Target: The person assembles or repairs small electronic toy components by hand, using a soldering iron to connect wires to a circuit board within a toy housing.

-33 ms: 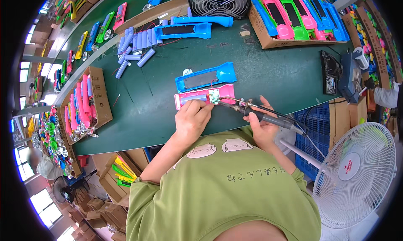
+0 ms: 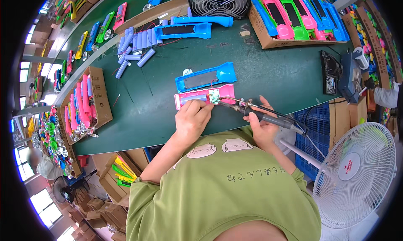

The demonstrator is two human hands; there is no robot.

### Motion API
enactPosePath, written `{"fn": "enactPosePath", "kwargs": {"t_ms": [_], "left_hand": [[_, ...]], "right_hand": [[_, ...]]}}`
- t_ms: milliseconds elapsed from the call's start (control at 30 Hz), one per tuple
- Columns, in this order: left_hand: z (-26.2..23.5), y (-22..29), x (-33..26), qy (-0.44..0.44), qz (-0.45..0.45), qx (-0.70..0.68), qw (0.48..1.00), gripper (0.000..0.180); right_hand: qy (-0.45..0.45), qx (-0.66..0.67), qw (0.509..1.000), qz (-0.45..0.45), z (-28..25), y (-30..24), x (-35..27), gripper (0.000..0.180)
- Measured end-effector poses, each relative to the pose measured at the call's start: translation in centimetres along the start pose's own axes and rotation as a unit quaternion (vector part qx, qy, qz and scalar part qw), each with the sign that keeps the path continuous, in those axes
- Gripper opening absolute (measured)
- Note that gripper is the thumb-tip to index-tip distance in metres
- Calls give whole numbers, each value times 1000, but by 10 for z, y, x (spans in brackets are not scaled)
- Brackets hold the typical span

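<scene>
Nothing moved: pink casing [image 2: 227, 91] touches bunched left fingers [image 2: 194, 108], right fingers [image 2: 255, 120] gripping soldering iron [image 2: 273, 119].

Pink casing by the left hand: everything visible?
The pink casing is a long, shallow shell, plastic by its look, flaring at its right end. It lies open side up on the green table, nearer the person than a blue casing. Inside are a violet cylindrical cell and a small circuit board. The left hand hides part of its near edge.
</scene>
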State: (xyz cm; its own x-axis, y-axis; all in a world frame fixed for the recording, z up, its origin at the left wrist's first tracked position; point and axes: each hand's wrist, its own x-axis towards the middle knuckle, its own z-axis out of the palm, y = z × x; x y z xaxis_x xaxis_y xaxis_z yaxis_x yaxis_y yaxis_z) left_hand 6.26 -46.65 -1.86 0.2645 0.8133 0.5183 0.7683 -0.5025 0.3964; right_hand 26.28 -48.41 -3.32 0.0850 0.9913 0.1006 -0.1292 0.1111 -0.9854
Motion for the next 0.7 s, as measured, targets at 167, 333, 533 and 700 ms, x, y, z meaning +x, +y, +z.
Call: {"fn": "enactPosePath", "kwargs": {"t_ms": [167,333,533,700], "left_hand": [[0,-1,2,-8,-4,-1,1000,22],[1,-2,3,-16,-11,5,1000,21],[-8,6,16,-19,-32,20,999,20],[-19,-29,43,-3,-139,70,988,24]], "right_hand": [[-2,15,1000,-1,-1,5,1,23],[8,65,998,8,-1,4,6,23],[89,69,993,-33,-12,3,15,23],[117,36,990,-74,-27,6,24,23]]}}
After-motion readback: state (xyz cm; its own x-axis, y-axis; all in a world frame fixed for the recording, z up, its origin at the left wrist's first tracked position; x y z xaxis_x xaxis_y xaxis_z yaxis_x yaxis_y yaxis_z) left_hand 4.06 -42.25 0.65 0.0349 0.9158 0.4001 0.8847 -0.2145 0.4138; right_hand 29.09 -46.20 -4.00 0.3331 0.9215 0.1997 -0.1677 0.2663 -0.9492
